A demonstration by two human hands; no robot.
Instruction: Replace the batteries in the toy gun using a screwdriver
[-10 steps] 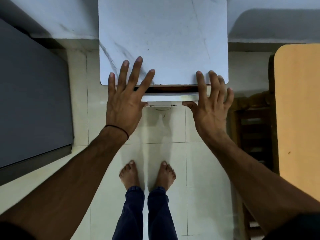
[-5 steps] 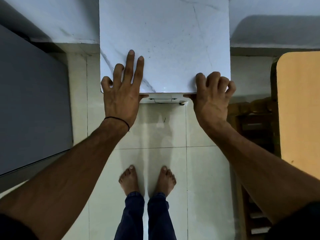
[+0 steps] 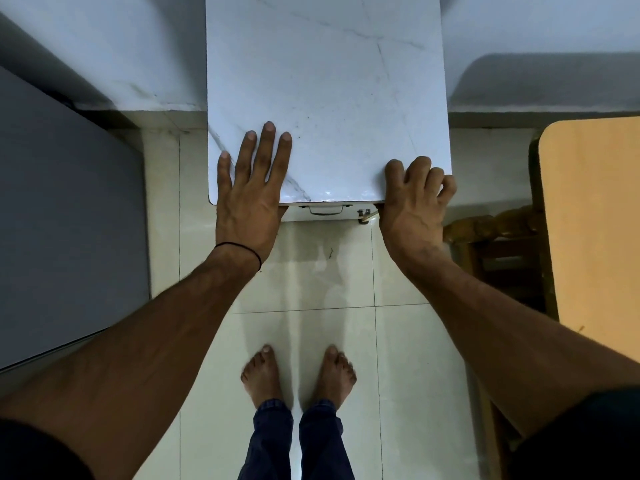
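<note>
Head camera, looking straight down: a person stands barefoot at a small white table [image 3: 329, 81], both hands on its near edge. Their left hand [image 3: 247, 199] lies flat on top, fingers [image 3: 268, 147] straight and mostly side by side, thumb hidden under the edge. Their right hand [image 3: 414, 206] is at the near right corner. Its fingers [image 3: 419, 168] are curled tight with the tips on top and the thumb seemingly tucked below, so it's clamped on the table. Just under the edge there's a drawer [image 3: 325, 216] with a thin metal handle [image 3: 325, 211]. It looks closed, and a little latch [image 3: 363, 213] sits right beside the right thumb.

The toy gun? Not in the shot at all, nor the screwdriver or batteries. My guess is they're in that drawer, so the job hasn't really begun.

What could go wrong, imo: with a glossy tile floor [image 3: 311, 271] and weight on the near edge, the table could slide or tip. That latch sits close enough to nip the thumb. And with bare feet [image 3: 263, 375] directly below, anything falling out of the drawer lands on toes.
</note>
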